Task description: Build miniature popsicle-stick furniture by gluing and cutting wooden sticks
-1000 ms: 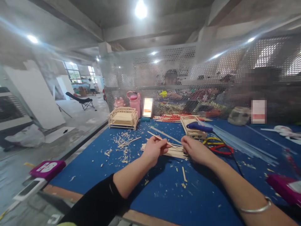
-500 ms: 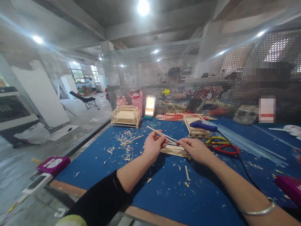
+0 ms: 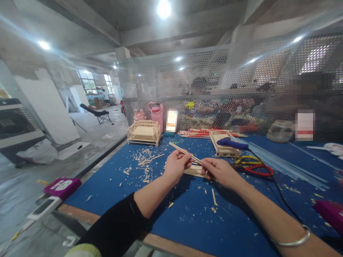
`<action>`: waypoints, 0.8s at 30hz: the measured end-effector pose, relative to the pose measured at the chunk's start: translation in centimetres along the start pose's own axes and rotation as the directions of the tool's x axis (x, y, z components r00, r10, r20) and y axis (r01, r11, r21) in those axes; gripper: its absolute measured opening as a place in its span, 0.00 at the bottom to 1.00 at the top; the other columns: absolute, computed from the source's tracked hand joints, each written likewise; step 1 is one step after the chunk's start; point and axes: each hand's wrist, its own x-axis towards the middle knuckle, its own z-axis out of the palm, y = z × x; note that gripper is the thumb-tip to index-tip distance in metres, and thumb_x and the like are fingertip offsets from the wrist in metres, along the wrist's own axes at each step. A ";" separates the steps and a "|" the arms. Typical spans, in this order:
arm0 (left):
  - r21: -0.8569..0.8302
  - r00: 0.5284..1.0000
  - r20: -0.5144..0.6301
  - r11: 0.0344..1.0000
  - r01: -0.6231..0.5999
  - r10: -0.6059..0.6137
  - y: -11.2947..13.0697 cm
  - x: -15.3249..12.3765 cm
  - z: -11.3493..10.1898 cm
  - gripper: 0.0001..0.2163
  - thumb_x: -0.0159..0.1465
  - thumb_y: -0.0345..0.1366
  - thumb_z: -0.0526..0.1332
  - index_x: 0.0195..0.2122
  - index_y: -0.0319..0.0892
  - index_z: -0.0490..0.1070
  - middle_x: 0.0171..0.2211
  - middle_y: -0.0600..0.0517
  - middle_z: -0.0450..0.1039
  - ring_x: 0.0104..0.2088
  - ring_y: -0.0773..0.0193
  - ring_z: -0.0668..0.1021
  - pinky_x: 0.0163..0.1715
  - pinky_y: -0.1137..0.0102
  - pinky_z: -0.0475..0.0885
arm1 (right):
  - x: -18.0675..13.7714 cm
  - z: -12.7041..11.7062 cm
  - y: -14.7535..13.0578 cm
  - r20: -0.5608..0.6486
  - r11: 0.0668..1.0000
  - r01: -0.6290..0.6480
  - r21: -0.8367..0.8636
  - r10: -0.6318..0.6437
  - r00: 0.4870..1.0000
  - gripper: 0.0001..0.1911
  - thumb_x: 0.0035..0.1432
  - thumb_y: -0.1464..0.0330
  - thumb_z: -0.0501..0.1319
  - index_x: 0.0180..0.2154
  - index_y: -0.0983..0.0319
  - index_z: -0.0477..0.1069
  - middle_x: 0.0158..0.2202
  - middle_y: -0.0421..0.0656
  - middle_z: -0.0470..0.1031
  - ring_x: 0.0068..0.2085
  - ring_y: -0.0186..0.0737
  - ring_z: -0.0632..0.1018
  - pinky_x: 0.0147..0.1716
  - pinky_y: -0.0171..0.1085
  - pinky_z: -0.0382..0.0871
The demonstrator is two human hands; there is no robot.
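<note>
While the left hand point(image 3: 174, 166) pinched a pale wooden stick point(image 3: 195, 159) partway along, the right hand point(image 3: 219, 172) had its thumb and fingers closed at the stick's right end. Whether that was 1 stick or 2 pressed side by side was too fine to tell. Its long axis ran slantwise – the free tip pointing left and away past the left fingers, the other end nearer the body at the right fingertips – so only a short stretch showed between the hands.

Just below it on the tabletop point(image 3: 115, 194) lay a bundle of sticks point(image 3: 195, 171), running more nearly left to right, its right end hidden behind the right fingers; I could not tell whether they touched it. Near the right hand, on its far side, were pliers point(image 3: 259, 170) and a slatted wooden frame point(image 3: 227, 154), with a blue-handled tool point(image 3: 233, 144) over the frame. Left of the left hand, offcuts point(image 3: 145, 162) were scattered; beyond them stood a railed wooden piece point(image 3: 144, 132).
</note>
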 end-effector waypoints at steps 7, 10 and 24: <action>0.076 1.000 0.019 0.997 0.008 -0.009 -0.1 0.0 0.1 0.08 0.49 0.28 0.66 0.26 0.38 0.65 0.21 0.53 0.72 0.21 0.73 0.75 0.18 0.82 0.68 | 0.1 -0.4 -0.3 0.036 0.968 0.082 -0.238 -0.076 0.996 0.18 0.56 0.59 0.43 0.20 0.60 0.58 0.18 0.37 0.63 0.21 0.33 0.65 0.24 0.32 0.57; 0.088 0.999 -0.028 0.995 -0.044 0.046 0.6 0.5 -0.1 0.06 0.54 0.29 0.62 0.32 0.38 0.66 0.26 0.51 0.74 0.23 0.71 0.76 0.19 0.80 0.69 | 0.0 -0.7 -0.5 0.024 0.945 0.080 -0.317 -0.077 0.997 0.18 0.57 0.60 0.43 0.19 0.59 0.57 0.17 0.37 0.63 0.21 0.34 0.65 0.24 0.33 0.56; 0.710 0.884 0.298 0.536 -0.457 0.359 3.0 2.7 -3.6 0.06 0.48 0.25 0.64 0.22 0.43 0.74 0.27 0.51 0.75 0.36 0.59 0.76 0.45 0.66 0.67 | -0.1 -2.5 -0.2 0.043 0.781 0.117 -0.614 -0.115 0.992 0.17 0.60 0.65 0.43 0.23 0.60 0.63 0.23 0.42 0.69 0.27 0.37 0.69 0.27 0.33 0.55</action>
